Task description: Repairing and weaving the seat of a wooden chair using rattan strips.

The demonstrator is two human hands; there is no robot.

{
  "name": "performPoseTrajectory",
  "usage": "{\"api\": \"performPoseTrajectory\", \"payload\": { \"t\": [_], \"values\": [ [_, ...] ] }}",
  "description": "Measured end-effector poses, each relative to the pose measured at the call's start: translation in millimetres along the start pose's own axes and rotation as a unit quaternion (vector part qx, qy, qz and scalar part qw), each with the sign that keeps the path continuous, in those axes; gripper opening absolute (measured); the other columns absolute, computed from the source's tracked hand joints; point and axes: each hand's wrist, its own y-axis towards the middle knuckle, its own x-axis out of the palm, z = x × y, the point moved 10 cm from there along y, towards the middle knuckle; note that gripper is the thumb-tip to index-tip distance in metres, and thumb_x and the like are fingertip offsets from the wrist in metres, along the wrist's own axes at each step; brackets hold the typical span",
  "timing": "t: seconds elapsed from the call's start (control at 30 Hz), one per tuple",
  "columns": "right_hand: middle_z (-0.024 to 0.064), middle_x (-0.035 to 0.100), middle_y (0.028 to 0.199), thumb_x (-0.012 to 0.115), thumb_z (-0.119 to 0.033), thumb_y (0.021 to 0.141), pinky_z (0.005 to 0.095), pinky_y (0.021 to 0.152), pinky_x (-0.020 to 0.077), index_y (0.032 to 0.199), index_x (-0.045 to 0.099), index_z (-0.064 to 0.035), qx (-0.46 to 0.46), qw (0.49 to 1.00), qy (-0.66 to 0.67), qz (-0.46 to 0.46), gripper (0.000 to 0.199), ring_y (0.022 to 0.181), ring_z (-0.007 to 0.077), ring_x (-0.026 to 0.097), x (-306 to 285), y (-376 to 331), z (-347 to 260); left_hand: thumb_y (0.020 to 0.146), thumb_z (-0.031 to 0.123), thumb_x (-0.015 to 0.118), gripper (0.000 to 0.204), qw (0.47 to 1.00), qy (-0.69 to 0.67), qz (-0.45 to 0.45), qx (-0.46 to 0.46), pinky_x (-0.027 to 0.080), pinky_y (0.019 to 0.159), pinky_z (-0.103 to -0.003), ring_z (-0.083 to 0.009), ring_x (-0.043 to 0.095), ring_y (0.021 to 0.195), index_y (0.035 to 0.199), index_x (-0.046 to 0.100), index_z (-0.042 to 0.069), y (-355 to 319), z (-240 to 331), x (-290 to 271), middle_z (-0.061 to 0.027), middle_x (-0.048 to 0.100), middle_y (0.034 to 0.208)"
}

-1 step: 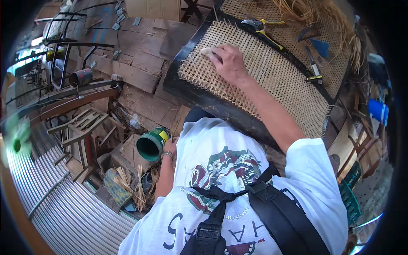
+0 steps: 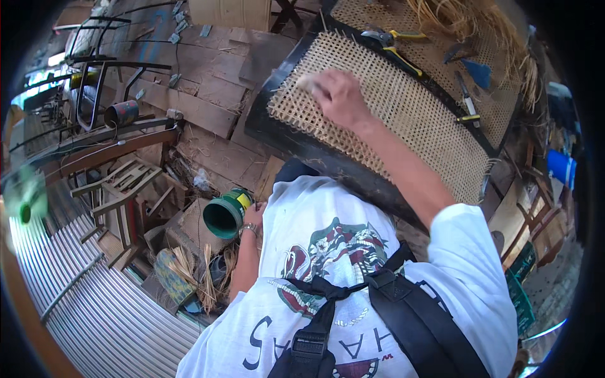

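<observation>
My right hand is closed around a small pale wad, blurred by motion, over the far left part of a woven cane panel. Whether the wad is cloth or sponge cannot be made out. Open square weave fills the panel, set in a dark curved frame in front of me. Low on my left side, my left hand grips a green can, tilted so its open mouth shows; the fingers are partly hidden behind it.
Yellow-handled pliers and a narrow-bladed tool lie along the frame's far bar. Loose cane fibres hang at the far right. To the left stand a wooden chair frame and a rusty tin, near corrugated sheeting.
My right hand has shifted slightly nearer to me with the pale wad. My left hand still holds the can in the same place.
</observation>
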Motion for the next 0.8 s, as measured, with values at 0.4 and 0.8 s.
{"api": "performPoseTrajectory", "payload": {
  "t": [0.4, 0.8],
  "values": [
    [0.0095, 0.068, 0.115, 0.069, -0.014, 0.09, 0.0449, 0.098, 0.0465, 0.113, 0.068, -0.0109, -0.052, 0.998, -0.046, -0.007, 0.024, 0.107, 0.0289, 0.063, 4.0, 17.3, -10.9, 0.094, 0.037, 0.058, 0.044, 0.998, 0.012, -0.055, 0.008, 0.05, 0.09, -0.049, -0.0444, 0.065, 0.105, 0.119, 0.067, 0.002, 19.4, -51.2, 27.8, -0.0276, 0.069, 0.108],
    [0.0164, 0.06, 0.107, 0.058, -0.027, 0.097, 0.0502, 0.093, 0.0437, 0.109, 0.07, -0.0113, 0.165, 0.965, -0.203, 0.026, 0.024, 0.104, 0.0318, 0.055, -26.8, 57.5, 59.6, 0.09, 0.042, 0.069, 0.04, 0.997, 0.055, -0.028, 0.049, 0.055, 0.081, -0.042, -0.034, 0.072, 0.092, 0.109, 0.075, 0.007, 52.1, -43.6, 1.5, -0.0187, 0.075, 0.096]
  ]
}}
